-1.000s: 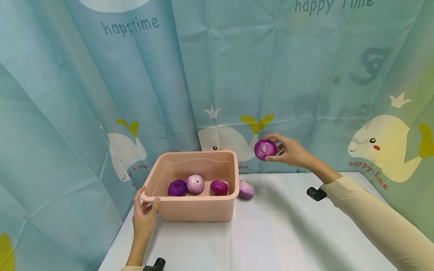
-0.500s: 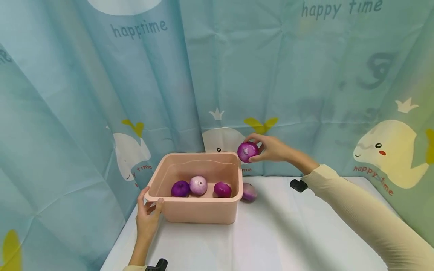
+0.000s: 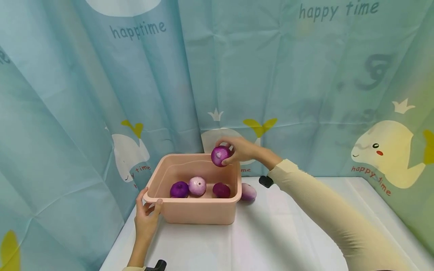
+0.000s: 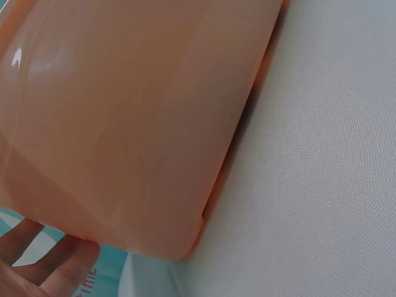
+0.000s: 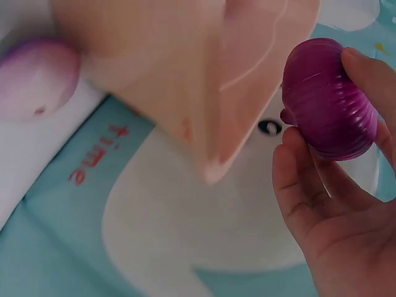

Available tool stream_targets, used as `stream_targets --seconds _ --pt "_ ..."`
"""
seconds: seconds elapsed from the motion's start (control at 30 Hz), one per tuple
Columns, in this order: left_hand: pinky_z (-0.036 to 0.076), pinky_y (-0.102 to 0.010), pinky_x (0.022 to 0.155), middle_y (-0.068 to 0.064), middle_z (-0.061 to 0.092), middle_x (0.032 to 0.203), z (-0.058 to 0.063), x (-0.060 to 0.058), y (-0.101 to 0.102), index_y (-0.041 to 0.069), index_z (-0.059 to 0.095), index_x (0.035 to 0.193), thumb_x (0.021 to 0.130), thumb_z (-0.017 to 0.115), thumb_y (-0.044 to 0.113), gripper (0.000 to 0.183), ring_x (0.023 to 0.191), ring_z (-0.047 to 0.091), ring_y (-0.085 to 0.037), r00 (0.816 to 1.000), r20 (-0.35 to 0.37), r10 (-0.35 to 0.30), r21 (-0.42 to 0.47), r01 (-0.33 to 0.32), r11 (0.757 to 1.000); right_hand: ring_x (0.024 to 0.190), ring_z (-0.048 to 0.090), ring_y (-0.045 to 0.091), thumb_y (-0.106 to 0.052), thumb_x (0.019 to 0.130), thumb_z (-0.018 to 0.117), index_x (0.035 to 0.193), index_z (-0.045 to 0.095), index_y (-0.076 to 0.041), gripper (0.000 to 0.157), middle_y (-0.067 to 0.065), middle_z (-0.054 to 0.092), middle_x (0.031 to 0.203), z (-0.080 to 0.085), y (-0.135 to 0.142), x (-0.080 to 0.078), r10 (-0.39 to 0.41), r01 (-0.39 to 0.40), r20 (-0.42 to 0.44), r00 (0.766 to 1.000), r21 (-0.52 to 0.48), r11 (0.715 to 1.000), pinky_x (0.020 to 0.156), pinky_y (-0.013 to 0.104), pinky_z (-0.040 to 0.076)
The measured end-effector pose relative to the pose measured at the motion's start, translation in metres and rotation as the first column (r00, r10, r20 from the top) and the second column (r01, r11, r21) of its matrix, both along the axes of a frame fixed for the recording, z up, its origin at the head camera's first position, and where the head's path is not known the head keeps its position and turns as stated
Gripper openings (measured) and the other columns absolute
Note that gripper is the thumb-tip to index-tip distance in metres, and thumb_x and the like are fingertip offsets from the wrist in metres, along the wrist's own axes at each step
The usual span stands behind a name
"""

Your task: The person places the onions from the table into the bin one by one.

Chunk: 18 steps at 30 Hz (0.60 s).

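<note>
My right hand (image 3: 239,149) holds a purple onion (image 3: 220,156) between thumb and fingers, above the right rear part of a pink plastic bin (image 3: 200,211). In the right wrist view the same onion (image 5: 328,99) shows its ribbed skin, beside the blurred bin. Inside the bin lie a dark purple onion (image 3: 179,189), a pale onion (image 3: 197,186) and a magenta onion (image 3: 221,190). My left hand (image 3: 145,222) grips the bin's front left corner, thumb at the front rim and fingers at the left side. Its fingers (image 4: 71,266) touch the bin wall in the left wrist view.
Another pale purple onion (image 3: 248,192) rests on the white tabletop (image 3: 271,233), close to the bin's right wall and partly hidden by it. A blue curtain (image 3: 237,67) with whale prints hangs behind and at both sides.
My right hand has carried the purple onion leftward, from right of the bin to over its right rear part. The left hand keeps its grip, and the bin stays in place.
</note>
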State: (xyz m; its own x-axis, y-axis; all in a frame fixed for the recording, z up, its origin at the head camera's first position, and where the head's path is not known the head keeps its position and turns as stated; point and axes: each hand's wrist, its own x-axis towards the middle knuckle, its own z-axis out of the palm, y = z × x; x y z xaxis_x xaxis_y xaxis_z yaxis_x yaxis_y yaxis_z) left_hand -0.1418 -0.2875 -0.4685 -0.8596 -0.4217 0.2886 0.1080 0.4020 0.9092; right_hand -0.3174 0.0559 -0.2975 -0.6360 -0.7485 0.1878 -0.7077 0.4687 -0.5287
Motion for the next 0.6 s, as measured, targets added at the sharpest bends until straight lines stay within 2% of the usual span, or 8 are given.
stream_targets --seconds 0.23,0.3,0.33,0.43,0.6 --pt "0.045 -0.005 0.084 -0.014 0.039 0.160 -0.001 0.000 0.000 0.028 0.028 0.161 0.102 0.066 0.026 0.071 0.110 0.049 0.008 1.000 -0.019 -0.005 -0.005 0.005 1.000 0.100 0.064 0.021 -0.022 0.081 0.090 0.126 0.060 -0.015 0.054 0.008 0.066 0.115 -0.008 -0.033 0.000 0.056 -0.056 -0.007 0.998 0.044 0.997 0.084 0.029 0.056" --pt "0.045 -0.004 0.083 -0.014 0.039 0.160 -0.001 0.000 0.000 0.029 0.028 0.161 0.102 0.066 0.026 0.071 0.110 0.050 0.007 1.000 -0.015 -0.005 -0.003 0.005 1.000 0.099 0.064 0.021 -0.023 0.081 0.090 0.126 0.061 -0.015 0.054 0.008 0.066 0.115 -0.011 -0.040 0.001 0.064 -0.064 0.001 0.998 0.056 0.996 0.084 0.028 0.056" --pt "0.045 -0.004 0.082 -0.015 0.039 0.160 -0.001 0.000 0.000 0.028 0.027 0.161 0.102 0.066 0.026 0.071 0.112 0.052 0.002 1.000 -0.012 -0.005 -0.001 0.005 1.000 0.099 0.064 0.021 -0.023 0.081 0.090 0.126 0.061 -0.015 0.054 0.008 0.066 0.115 -0.012 -0.044 0.001 0.064 -0.064 0.006 0.998 0.060 0.996 0.083 0.027 0.056" --pt "0.045 -0.004 0.082 -0.014 0.039 0.160 -0.001 0.000 0.000 0.029 0.028 0.161 0.102 0.066 0.027 0.070 0.112 0.052 0.002 1.000 -0.011 -0.001 -0.004 0.001 1.000 0.100 0.063 0.021 -0.024 0.081 0.090 0.127 0.061 -0.017 0.055 0.009 0.065 0.117 -0.017 -0.051 0.004 0.053 -0.054 0.014 0.998 0.069 0.996 0.084 0.027 0.055" --pt "0.044 -0.004 0.084 -0.015 0.040 0.159 0.000 0.001 0.001 0.028 0.029 0.160 0.102 0.065 0.026 0.068 0.108 0.048 0.013 1.000 -0.025 0.008 -0.018 -0.009 1.000 0.100 0.063 0.022 -0.024 0.080 0.091 0.127 0.061 -0.018 0.056 0.007 0.065 0.117 -0.021 -0.058 0.006 0.042 -0.046 0.047 0.998 0.076 0.996 0.084 0.028 0.054"
